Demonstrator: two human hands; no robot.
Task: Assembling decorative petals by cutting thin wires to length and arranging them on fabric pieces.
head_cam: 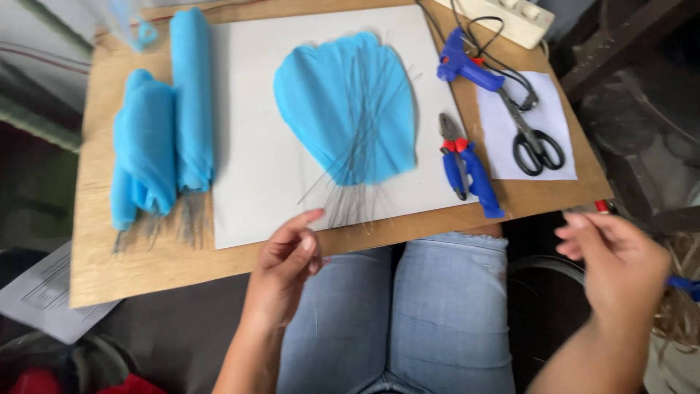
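Observation:
My left hand (286, 268) hovers at the near edge of the wooden board (138, 273), thumb and forefinger pinched on a thin grey wire (315, 321) that hangs down over my jeans. Just beyond it a fan of blue fabric petals (346, 106) lies on a white sheet (251, 182), their wire stems (350, 204) gathered toward me. My right hand (620, 266) is off the board's right end, blurred, fingers loosely curled and apart, with nothing seen in it.
Two bundles of blue fabric petals (146, 157) (193, 95) with wire stems lie at the board's left. Blue-handled pliers (465, 166), black scissors (536, 142) on white paper (503, 138), a blue glue gun (459, 62) and a power strip (507, 14) sit at the right.

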